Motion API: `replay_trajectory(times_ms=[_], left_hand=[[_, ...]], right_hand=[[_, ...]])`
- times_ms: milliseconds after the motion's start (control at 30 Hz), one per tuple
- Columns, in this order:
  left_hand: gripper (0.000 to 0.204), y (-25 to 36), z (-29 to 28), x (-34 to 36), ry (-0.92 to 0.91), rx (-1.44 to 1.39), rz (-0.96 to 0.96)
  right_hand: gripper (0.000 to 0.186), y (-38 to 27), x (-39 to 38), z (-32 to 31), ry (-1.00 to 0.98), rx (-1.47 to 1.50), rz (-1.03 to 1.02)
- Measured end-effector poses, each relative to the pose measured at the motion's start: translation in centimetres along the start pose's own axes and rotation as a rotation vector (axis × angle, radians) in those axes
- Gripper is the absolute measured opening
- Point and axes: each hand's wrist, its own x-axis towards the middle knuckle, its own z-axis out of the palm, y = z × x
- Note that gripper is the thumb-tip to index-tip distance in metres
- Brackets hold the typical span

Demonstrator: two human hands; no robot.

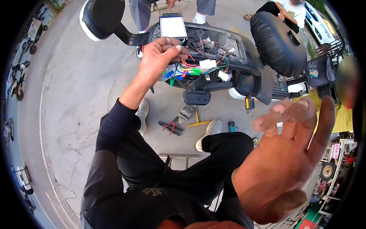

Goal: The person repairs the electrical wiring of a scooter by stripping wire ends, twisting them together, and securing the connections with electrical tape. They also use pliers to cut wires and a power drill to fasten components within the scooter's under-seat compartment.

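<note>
My left hand (162, 57) is closed in a pinch on a thin wire (190, 57) over the open body of a scooter (246, 49). Just beyond it a flat box with a pale top (172, 26) rests on the scooter's frame. Below the hand hangs a bundle of coloured wires (187, 68) with green, blue and white connectors (207, 64). More loose wires (209, 45) lie inside the open compartment. My right hand (282, 164) is raised close to the camera on the right, fingers spread, holding nothing and apart from the scooter.
The black padded seat (278, 44) stands to the right of the compartment. On the ground lie pliers (171, 128) and a yellow T-shaped tool (197, 121), between my feet. One person's legs (206, 7) are behind the scooter; another person (288, 13) sits farther right.
</note>
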Motion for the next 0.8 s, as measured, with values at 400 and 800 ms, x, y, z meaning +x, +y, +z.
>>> replay_trajectory(times_ms=[400, 800], left_hand=[[0.017, 0.4, -1.8, 0.3, -0.051, -0.129, -0.011], [0.009, -0.4, -2.6, 0.1, -0.066, -0.083, -0.061]], right_hand=[[0.092, 3.2, -0.7, 2.7, -0.181, 0.029, -0.387], [0.025, 16.4, 8.1, 5.2, -0.456, -0.404, 0.055]])
